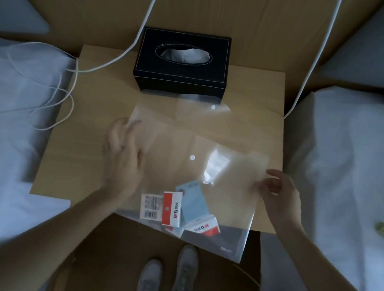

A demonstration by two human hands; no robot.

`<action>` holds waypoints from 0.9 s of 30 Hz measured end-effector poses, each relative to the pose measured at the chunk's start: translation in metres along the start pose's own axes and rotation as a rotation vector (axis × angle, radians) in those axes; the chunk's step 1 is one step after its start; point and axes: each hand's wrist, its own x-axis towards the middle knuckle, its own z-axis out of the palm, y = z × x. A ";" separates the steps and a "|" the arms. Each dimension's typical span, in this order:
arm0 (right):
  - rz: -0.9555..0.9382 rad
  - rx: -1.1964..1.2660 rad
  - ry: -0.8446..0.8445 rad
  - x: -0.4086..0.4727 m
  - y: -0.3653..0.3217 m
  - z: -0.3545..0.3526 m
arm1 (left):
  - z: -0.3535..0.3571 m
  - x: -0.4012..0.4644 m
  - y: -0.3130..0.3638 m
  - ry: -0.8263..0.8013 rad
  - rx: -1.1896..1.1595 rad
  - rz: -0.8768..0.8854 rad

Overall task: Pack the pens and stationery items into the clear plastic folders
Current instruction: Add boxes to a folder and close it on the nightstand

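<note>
Stationery packs [178, 210] sit inside near clear folder [207, 171] overhanging nightstand [86, 132]; left hand [122, 156] blurred, fingers loosely spread on it, right hand [279, 194] pinching its edge — flatten, then close flap squarely.

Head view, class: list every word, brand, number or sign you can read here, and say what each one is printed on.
"M&G", with Chinese characters too blurred to read: on the red and white packet header.
The same logo, upside down and only partly legible: on the second red and white header.
Barcode and small print, unreadable: on the white label.
Faint brand mark, too blurred to read: on the clear folder corner.
</note>
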 end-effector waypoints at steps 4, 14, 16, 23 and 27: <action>-0.101 -0.041 0.059 0.021 -0.020 0.004 | 0.017 -0.035 0.038 -0.250 0.088 0.506; -0.376 -0.434 -0.009 0.073 -0.066 0.036 | 0.057 -0.044 0.023 -0.429 0.078 0.467; -0.384 -0.466 -0.054 0.081 -0.074 0.046 | 0.057 -0.043 0.020 -0.438 0.063 0.477; -0.380 -0.453 -0.111 0.096 -0.093 0.081 | 0.058 -0.042 0.021 -0.413 0.104 0.483; -0.372 -0.324 -0.044 0.096 -0.104 0.088 | 0.057 -0.039 0.021 -0.411 0.092 0.499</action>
